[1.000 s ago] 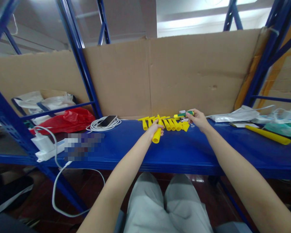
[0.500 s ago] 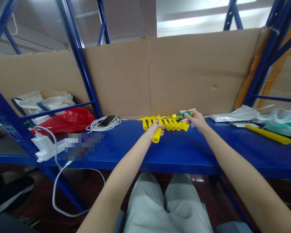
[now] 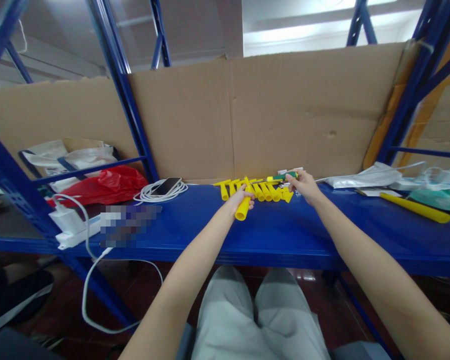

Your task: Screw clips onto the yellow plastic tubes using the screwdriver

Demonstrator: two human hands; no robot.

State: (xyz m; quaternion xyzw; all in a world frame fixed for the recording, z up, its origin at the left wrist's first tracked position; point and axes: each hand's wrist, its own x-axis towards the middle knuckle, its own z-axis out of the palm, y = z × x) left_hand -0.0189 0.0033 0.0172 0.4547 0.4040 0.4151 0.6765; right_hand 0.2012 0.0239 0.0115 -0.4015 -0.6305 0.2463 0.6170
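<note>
My left hand is wrapped round a yellow plastic handle, a hollow tube with its open end toward me and a narrower head at the far end. In my right hand is a screwdriver with a green and yellow grip. Its shaft points left to the head of the yellow handle; whether the tip touches is too small to tell. Behind and beside my left hand, several similar yellow pieces lie in a row on the blue shelf.
Cardboard closes off the back. On the left are a phone in a coiled white cable, a red bag and a white power strip. To the right lie a long yellow tool and a white packet. Blue posts frame the shelf.
</note>
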